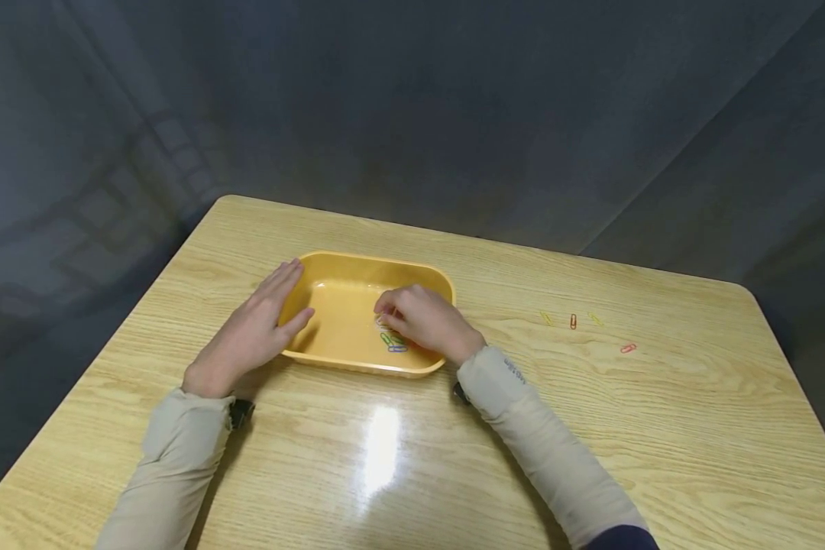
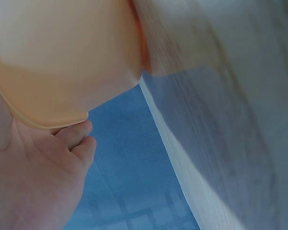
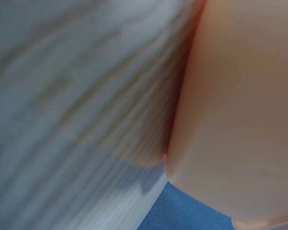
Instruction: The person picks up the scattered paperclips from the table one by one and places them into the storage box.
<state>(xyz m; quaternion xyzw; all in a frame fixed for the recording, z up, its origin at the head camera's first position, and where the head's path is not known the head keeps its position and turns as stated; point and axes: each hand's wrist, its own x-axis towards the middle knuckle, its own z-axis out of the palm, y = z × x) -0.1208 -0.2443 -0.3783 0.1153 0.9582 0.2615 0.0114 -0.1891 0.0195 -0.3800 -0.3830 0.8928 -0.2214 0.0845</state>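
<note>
A yellow plastic tub stands on the table. My left hand rests at its left rim, fingers straight along the edge and thumb reaching over the inside. In the left wrist view the left palm lies against the tub's rim. My right hand reaches into the tub, thumb and fingertips pinching at a pale paper clip, partly hidden by the fingers. Just below lie a green paper clip and a blue paper clip. The right wrist view shows only the tub's outer wall and tabletop.
On the wood-grain table to the right lie a yellow paper clip, a red paper clip, another yellow paper clip and a pinkish-red paper clip. A dark curtain hangs behind the table's far edge.
</note>
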